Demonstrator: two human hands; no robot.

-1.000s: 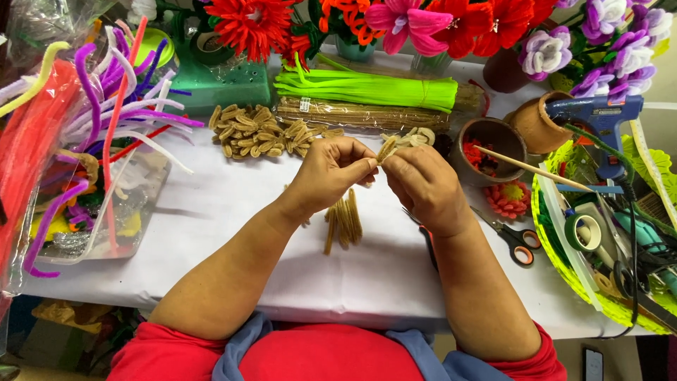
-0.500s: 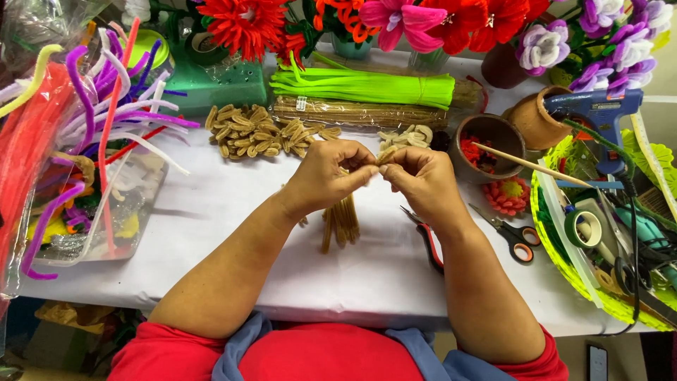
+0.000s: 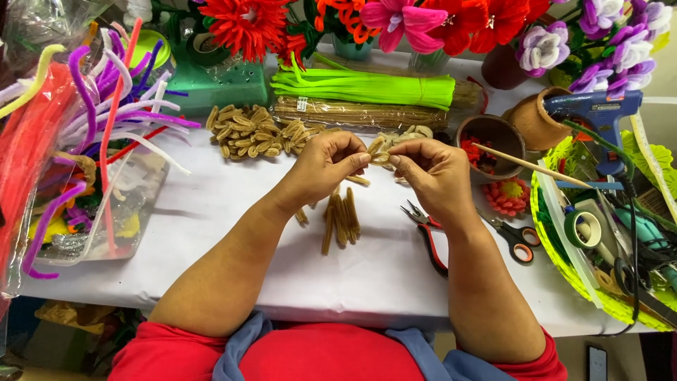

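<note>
Above the white table [image 3: 233, 233], my left hand [image 3: 326, 164] and my right hand [image 3: 431, 173] meet at the fingertips. Between them they pinch a short tan pipe cleaner piece [image 3: 379, 156], bent into a small loop. Directly below the hands lie several straight tan pipe cleaner lengths [image 3: 341, 217]. A pile of folded tan loops [image 3: 257, 132] sits behind my left hand, and a few more loops [image 3: 409, 134] lie behind my right hand.
Red-handled pliers [image 3: 430, 236] and scissors [image 3: 518, 241] lie right of the hands. Behind are green pipe cleaners [image 3: 367, 88], a tan bundle [image 3: 352, 114], a brown bowl [image 3: 493, 137] and flowers [image 3: 247, 25]. A blue glue gun [image 3: 592, 109] and green basket [image 3: 564, 240] stand right; coloured pipe cleaners [image 3: 84, 120] left.
Both hands have stayed at the same spot, fingers working the tan piece. The hands shifted slightly together and the piece now shows between the fingertips.
</note>
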